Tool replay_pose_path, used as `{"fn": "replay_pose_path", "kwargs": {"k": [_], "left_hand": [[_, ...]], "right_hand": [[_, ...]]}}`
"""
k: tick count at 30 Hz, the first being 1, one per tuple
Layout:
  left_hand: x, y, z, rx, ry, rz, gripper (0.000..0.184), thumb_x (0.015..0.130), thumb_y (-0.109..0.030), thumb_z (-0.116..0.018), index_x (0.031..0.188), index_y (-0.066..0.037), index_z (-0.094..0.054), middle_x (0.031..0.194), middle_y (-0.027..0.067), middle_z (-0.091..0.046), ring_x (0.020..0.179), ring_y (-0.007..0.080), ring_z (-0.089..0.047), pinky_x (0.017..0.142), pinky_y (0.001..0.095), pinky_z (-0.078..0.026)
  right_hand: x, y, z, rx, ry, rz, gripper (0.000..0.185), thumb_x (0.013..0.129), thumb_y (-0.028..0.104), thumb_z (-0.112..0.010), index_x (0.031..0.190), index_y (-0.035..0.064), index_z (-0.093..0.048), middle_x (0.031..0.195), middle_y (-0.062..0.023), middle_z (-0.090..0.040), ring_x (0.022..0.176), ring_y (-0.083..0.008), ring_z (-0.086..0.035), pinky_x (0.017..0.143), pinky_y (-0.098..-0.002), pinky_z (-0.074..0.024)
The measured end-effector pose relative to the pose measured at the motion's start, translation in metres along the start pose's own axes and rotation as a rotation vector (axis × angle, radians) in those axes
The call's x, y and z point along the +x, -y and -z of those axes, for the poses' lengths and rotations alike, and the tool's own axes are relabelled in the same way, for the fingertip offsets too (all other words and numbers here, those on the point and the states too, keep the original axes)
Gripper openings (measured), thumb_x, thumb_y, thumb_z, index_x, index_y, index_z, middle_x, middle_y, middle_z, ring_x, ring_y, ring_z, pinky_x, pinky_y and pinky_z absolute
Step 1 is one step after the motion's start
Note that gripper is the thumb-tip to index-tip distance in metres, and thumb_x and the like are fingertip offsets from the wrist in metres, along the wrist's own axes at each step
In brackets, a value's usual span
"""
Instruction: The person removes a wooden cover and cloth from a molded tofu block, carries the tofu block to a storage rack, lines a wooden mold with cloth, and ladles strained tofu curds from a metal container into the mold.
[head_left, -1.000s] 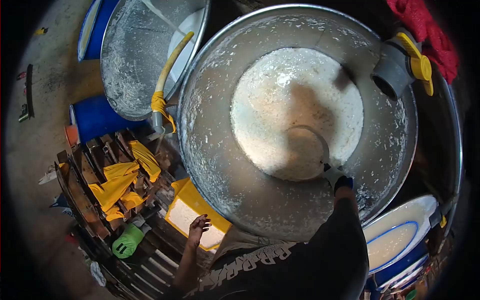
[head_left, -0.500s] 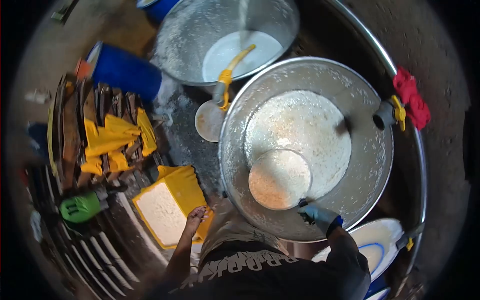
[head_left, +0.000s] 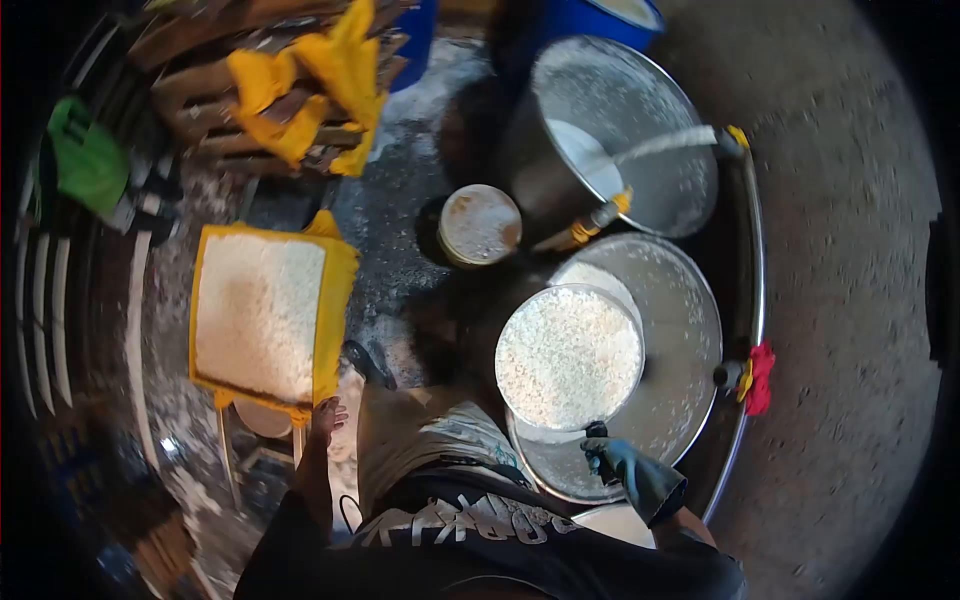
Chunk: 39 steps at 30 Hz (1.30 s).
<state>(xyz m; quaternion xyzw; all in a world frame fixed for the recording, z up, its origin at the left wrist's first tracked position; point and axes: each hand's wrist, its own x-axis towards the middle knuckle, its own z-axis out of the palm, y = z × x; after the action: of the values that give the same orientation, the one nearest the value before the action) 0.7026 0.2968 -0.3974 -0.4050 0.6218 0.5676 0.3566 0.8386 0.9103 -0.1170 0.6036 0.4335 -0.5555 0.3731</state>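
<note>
My right hand [head_left: 625, 470], in a dark rubber glove, is closed round the black handle [head_left: 597, 430] of a large round scoop [head_left: 570, 358]. White, grainy curd-like stuff fills the scoop, which is held over the big metal vat [head_left: 685, 350]. Part of the vat's pale contents [head_left: 600, 278] shows behind it. My bare left hand [head_left: 329, 416] is at the lower right corner of a box lined with yellow cloth [head_left: 338, 310], its fingers apart. Inside that box lies a thick layer of similar white stuff [head_left: 260, 310]. Whether the left hand touches the cloth, I cannot tell.
Liquid pours into a second metal vat [head_left: 655, 90] farther off. A metal pipe [head_left: 757, 250] with a red cloth [head_left: 760, 380] runs along the right. Between box and vats stands a small bucket [head_left: 480, 225]. Wooden boards with yellow cloths [head_left: 350, 80] are at upper left.
My view has turned toward the yellow-lined box. The scoop has risen from the vat's contents and now looks full to its rim. My left hand stays near the box's corner.
</note>
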Motion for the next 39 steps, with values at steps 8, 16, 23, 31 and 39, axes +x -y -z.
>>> {"fn": "replay_pose_path", "kwargs": {"k": [8,16,23,31,39], "left_hand": [[-0.016,0.068,0.094,-0.423,-0.041,-0.009,0.038,0.094,-0.041,-0.062,0.122,-0.015,-0.059,0.094,0.0036,-0.069,0.073,0.0155,-0.066,0.063,0.0327,-0.05],[-0.045,0.092,0.168,-0.519,-0.248,0.04,0.042,0.093,-0.044,-0.06,0.119,-0.011,-0.062,0.096,0.0053,-0.07,0.076,0.0153,-0.068,0.064,0.0318,-0.051],[-0.048,0.109,0.185,-0.678,-0.269,0.028,0.042,0.094,-0.046,-0.06,0.12,-0.013,-0.061,0.099,0.0067,-0.07,0.077,0.0171,-0.069,0.065,0.0347,-0.051],[-0.054,0.103,0.179,-0.708,-0.279,0.102,0.039,0.096,-0.04,-0.06,0.122,-0.012,-0.061,0.102,0.0068,-0.07,0.082,0.0172,-0.069,0.068,0.0331,-0.053],[-0.033,0.115,0.199,-0.618,-0.235,0.055,0.041,0.093,-0.043,-0.063,0.12,-0.013,-0.061,0.097,0.0052,-0.069,0.075,0.0165,-0.069,0.063,0.0319,-0.051]], "right_hand": [[-0.008,0.083,-0.175,-0.345,0.162,-0.049,0.017,0.092,0.023,-0.065,0.081,0.0104,-0.06,0.06,0.0008,-0.053,0.046,-0.0126,-0.049,0.044,-0.0269,-0.041],[0.059,0.12,-0.452,-0.635,0.498,-0.114,0.023,0.092,0.026,-0.064,0.073,0.017,-0.057,0.057,0.003,-0.05,0.042,-0.011,-0.045,0.04,-0.026,-0.0329],[0.195,0.117,-0.622,-0.625,0.626,-0.23,0.033,0.093,0.023,-0.062,0.064,0.0196,-0.047,0.051,0.0041,-0.044,0.035,-0.0113,-0.037,0.036,-0.0265,-0.0282],[0.134,0.143,-0.702,-0.924,0.588,0.207,0.035,0.095,0.031,-0.056,0.064,0.019,-0.047,0.049,0.0062,-0.038,0.04,-0.0094,-0.035,0.039,-0.0259,-0.0252],[0.117,0.213,-0.682,-0.605,-0.119,1.037,0.02,0.091,0.024,-0.064,0.102,0.0073,-0.059,0.075,-0.0035,-0.057,0.059,-0.0163,-0.055,0.051,-0.0296,-0.0468]]}}
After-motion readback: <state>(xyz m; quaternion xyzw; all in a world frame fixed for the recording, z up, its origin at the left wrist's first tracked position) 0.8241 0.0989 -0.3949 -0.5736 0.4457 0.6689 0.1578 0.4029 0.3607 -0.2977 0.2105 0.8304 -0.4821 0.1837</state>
